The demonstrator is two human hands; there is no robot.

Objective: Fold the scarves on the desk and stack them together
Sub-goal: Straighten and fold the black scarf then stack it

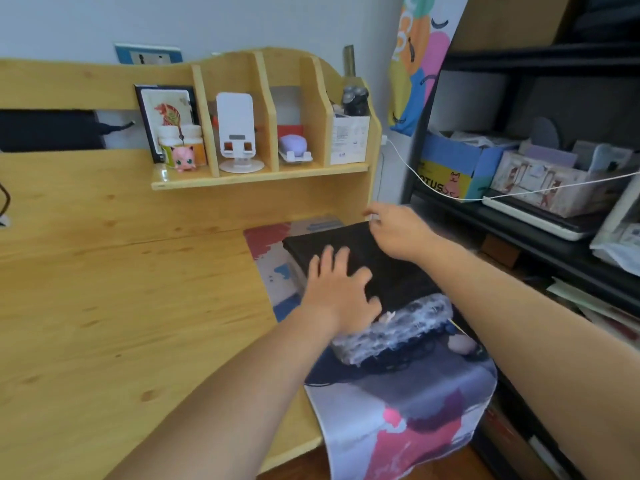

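Note:
A dark, nearly black folded scarf (388,268) lies at the right end of the wooden desk (121,289). It rests on top of a grey-and-white patterned folded scarf (398,330). My left hand (341,292) lies flat on the dark scarf's near left part, fingers spread. My right hand (398,233) hovers at the far right corner of the dark scarf, fingers loosely curled at its edge. Whether it pinches the cloth is blurred. Both scarves sit on a colourful printed mat (415,427) that hangs over the desk's right edge.
A wooden shelf (259,174) at the desk's back holds a phone stand (237,133), a pink figurine (183,159), jars and a box. A black rack (519,220) with boxes stands close on the right. A white cable (433,188) runs across to it.

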